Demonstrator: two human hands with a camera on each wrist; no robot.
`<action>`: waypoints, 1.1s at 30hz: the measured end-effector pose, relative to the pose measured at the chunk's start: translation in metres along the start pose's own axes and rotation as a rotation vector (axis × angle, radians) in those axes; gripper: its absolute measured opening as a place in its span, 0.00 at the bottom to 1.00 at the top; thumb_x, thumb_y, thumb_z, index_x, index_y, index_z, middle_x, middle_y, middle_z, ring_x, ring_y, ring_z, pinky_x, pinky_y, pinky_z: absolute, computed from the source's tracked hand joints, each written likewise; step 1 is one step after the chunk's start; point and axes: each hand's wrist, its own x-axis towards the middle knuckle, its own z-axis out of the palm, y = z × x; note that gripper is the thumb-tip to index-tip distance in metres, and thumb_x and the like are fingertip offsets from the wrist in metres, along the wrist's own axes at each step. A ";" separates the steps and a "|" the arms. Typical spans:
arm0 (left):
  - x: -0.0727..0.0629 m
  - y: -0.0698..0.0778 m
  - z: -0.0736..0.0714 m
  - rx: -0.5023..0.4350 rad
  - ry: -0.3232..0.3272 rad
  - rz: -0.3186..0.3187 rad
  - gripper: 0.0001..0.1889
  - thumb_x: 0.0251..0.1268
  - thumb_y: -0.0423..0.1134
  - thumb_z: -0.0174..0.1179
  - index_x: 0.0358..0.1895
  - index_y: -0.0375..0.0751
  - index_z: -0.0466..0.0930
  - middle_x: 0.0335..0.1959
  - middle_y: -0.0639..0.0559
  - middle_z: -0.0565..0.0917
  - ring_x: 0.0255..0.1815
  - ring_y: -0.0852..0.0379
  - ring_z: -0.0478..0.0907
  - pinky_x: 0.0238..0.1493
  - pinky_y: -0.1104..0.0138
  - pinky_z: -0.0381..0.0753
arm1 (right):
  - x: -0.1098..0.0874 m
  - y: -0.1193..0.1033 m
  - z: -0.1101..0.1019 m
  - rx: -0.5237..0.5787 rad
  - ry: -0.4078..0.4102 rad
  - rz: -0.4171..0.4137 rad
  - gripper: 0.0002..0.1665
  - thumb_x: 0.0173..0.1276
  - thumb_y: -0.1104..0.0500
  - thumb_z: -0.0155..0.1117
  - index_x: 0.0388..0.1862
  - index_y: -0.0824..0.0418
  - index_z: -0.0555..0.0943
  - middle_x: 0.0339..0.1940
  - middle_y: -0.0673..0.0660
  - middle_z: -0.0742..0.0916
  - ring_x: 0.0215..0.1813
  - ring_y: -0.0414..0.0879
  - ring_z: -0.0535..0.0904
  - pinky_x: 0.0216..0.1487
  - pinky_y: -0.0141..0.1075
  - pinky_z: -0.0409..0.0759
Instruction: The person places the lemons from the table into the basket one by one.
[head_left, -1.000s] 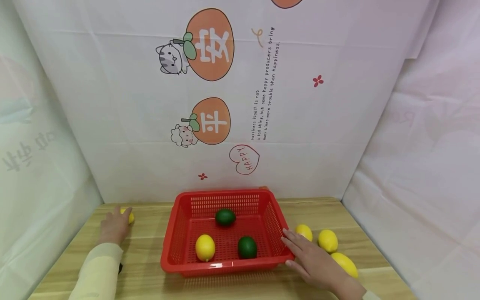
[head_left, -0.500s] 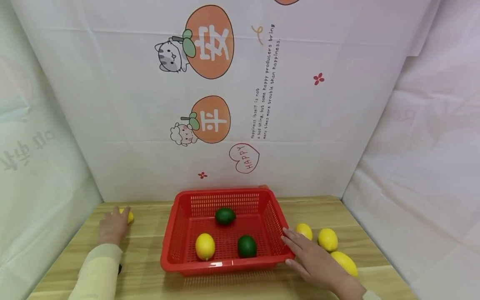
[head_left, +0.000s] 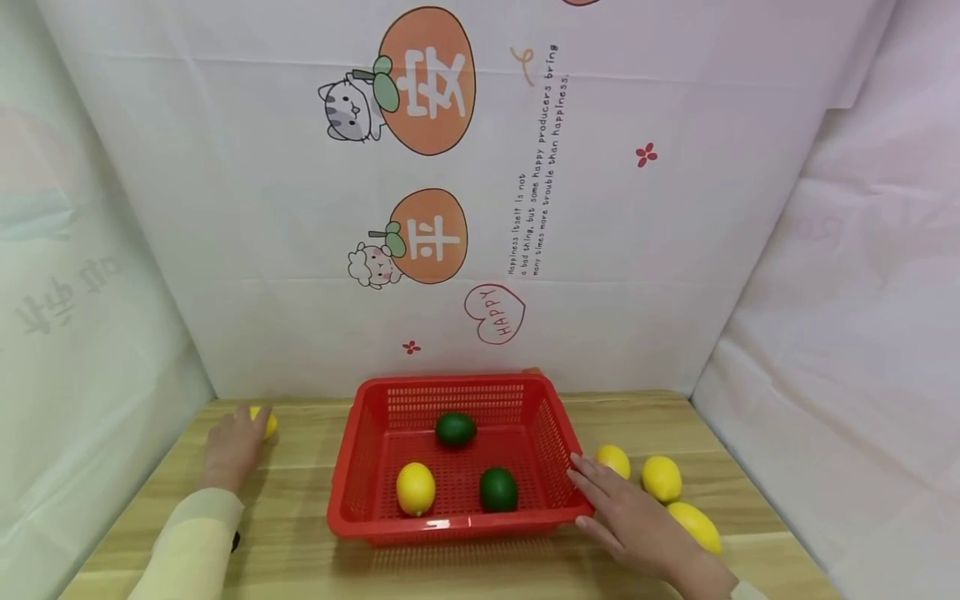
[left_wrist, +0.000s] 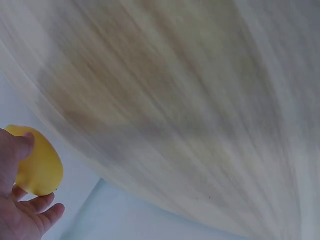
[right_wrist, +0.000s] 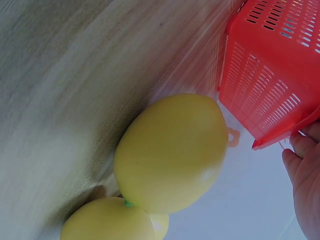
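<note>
At the far left of the table, my left hand [head_left: 234, 446] holds a yellow lemon [head_left: 271, 423], partly hidden behind the fingers in the head view. The left wrist view shows this lemon [left_wrist: 42, 165] between the thumb and the fingers. My right hand [head_left: 637, 525] rests its extended fingers on the right rim of the red plastic basket [head_left: 525, 520]. Inside the basket lie a lemon [head_left: 416, 489] and two dark green lime-shaped fruits, one at the back [head_left: 455, 429] and one at the front right [head_left: 498, 490].
Beside the right hand are three more lemons: one near the basket [head_left: 613, 460], one farther right [head_left: 662, 478] and one partly behind the hand [head_left: 696, 527]. White printed cloth [head_left: 585, 333] stands behind the wood-grain table [head_left: 292, 517] and along both sides.
The left hand and its lemon have shifted slightly right and upward in the head view. The whole view has drifted a little, while the right hand stays at the basket rim.
</note>
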 end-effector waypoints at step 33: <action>0.004 0.047 -0.045 0.089 0.191 0.180 0.33 0.44 0.18 0.68 0.60 0.36 0.74 0.56 0.25 0.70 0.50 0.27 0.72 0.46 0.39 0.75 | -0.002 0.001 0.002 0.022 0.002 0.016 0.37 0.73 0.36 0.50 0.71 0.57 0.70 0.75 0.51 0.66 0.73 0.49 0.62 0.64 0.46 0.71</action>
